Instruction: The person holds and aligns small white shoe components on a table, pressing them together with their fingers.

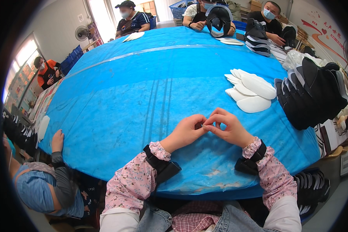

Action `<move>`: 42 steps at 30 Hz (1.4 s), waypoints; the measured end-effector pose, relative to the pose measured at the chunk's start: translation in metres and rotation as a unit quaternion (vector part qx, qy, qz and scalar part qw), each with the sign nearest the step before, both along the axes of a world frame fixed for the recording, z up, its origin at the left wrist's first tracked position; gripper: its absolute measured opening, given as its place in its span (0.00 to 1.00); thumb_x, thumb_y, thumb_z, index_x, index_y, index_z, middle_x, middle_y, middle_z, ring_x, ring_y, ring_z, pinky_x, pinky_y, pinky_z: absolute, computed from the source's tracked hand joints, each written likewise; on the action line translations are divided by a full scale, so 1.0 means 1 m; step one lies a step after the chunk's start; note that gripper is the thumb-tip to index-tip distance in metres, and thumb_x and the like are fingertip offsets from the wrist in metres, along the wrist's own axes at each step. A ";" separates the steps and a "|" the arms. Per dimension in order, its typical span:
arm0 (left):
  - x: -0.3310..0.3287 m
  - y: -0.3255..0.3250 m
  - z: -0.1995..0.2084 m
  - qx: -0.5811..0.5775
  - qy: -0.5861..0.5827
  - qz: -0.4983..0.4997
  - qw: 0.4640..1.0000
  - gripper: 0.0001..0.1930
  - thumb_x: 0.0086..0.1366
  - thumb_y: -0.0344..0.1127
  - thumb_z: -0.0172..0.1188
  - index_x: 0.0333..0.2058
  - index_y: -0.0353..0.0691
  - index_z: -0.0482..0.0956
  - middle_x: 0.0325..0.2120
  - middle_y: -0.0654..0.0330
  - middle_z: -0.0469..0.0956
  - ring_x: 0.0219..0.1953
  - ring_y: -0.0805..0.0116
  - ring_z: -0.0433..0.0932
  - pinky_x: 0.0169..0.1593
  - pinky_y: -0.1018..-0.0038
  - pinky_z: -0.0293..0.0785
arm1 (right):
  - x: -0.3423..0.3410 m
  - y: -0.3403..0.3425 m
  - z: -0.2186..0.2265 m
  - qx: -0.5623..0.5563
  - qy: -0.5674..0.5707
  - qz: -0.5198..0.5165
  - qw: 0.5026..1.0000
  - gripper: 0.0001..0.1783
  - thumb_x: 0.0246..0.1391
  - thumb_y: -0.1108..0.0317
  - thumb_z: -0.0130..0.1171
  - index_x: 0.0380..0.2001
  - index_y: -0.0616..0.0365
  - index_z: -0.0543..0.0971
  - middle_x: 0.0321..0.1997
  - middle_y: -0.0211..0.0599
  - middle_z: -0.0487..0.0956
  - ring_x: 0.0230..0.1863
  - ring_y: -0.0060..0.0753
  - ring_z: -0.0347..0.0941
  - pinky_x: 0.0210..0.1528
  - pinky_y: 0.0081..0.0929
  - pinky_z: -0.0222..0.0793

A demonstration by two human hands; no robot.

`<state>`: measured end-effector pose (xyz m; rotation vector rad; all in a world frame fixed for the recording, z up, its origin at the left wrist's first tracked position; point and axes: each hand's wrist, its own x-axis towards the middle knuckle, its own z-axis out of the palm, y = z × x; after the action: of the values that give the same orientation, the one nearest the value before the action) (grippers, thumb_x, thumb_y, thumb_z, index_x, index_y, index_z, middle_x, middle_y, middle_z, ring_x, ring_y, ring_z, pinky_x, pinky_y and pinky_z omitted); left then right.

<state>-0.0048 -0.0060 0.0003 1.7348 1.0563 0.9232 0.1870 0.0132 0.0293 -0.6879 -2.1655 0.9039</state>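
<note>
Left hand (188,131) and right hand (232,128) pinch close together, on what I cannot tell. White insoles (258,86) lie right.

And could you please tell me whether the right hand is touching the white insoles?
Apart: the head view shows blue cover between the right hand and the white insoles.
</note>
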 end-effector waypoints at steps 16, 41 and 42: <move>0.004 -0.008 0.013 0.147 0.191 0.086 0.967 0.11 0.56 0.40 0.63 0.29 0.39 0.76 0.25 0.59 0.76 0.26 0.64 0.76 0.29 0.70 0.71 | 0.005 0.012 -0.017 -0.141 0.011 0.001 0.990 0.08 0.51 0.64 0.64 0.27 0.57 0.78 0.36 0.26 0.71 0.29 0.14 0.65 0.31 0.14 0.62; -0.001 -0.007 0.007 0.157 0.222 0.057 0.961 0.10 0.56 0.40 0.60 0.31 0.40 0.77 0.26 0.59 0.75 0.27 0.64 0.75 0.31 0.69 0.70 | 0.003 0.012 -0.019 -0.150 0.004 0.014 0.989 0.09 0.52 0.65 0.63 0.29 0.58 0.76 0.31 0.25 0.70 0.27 0.13 0.63 0.29 0.14 0.60; -0.001 -0.006 0.006 0.158 0.222 0.057 0.961 0.10 0.56 0.40 0.60 0.31 0.40 0.77 0.26 0.59 0.75 0.27 0.64 0.75 0.31 0.69 0.70 | 0.003 0.012 -0.018 -0.157 0.000 0.013 0.987 0.09 0.52 0.65 0.63 0.29 0.58 0.76 0.31 0.25 0.70 0.27 0.14 0.63 0.29 0.15 0.60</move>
<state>-0.0055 -0.0123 0.0067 2.2360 1.3633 0.8242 0.1905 0.0252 0.0109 -0.8107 -2.0552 1.2762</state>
